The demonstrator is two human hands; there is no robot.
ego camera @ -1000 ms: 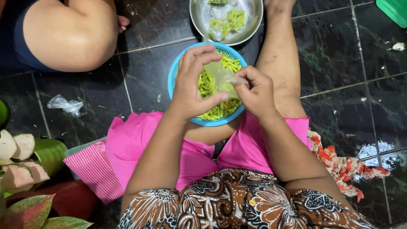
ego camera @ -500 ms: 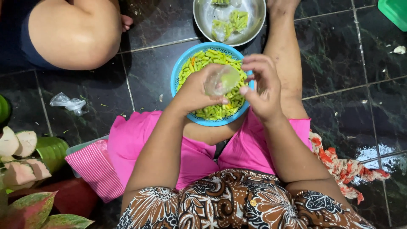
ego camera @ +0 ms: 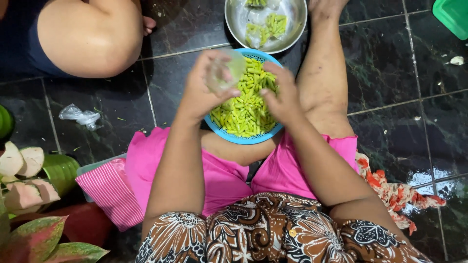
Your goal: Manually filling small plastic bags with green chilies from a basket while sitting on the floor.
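A blue bowl (ego camera: pixel 243 139) heaped with chopped green beans (ego camera: pixel 243 113) rests on my lap between my knees. My left hand (ego camera: pixel 204 92) is raised over the bowl's left side and grips a small clear plastic bag (ego camera: pixel 228 69), which looks nearly empty. My right hand (ego camera: pixel 282 95) is lowered onto the right side of the heap, palm down, with its fingers spread among the beans. I cannot see whether any pieces are pinched under those fingers.
A metal bowl (ego camera: pixel 242 19) just beyond holds several filled small bags (ego camera: pixel 267 28). Another person's knee (ego camera: pixel 87 39) is at the upper left. On the dark tile floor are crumpled plastic (ego camera: pixel 78 115), a red-patterned rag (ego camera: pixel 397 192) and a green container (ego camera: pixel 453 14). Cut vegetable pieces (ego camera: pixel 19 173) sit far left.
My right hand has let go of the bag and dropped onto the beans. My left hand has lifted the bag up and to the left. The view has shifted slightly.
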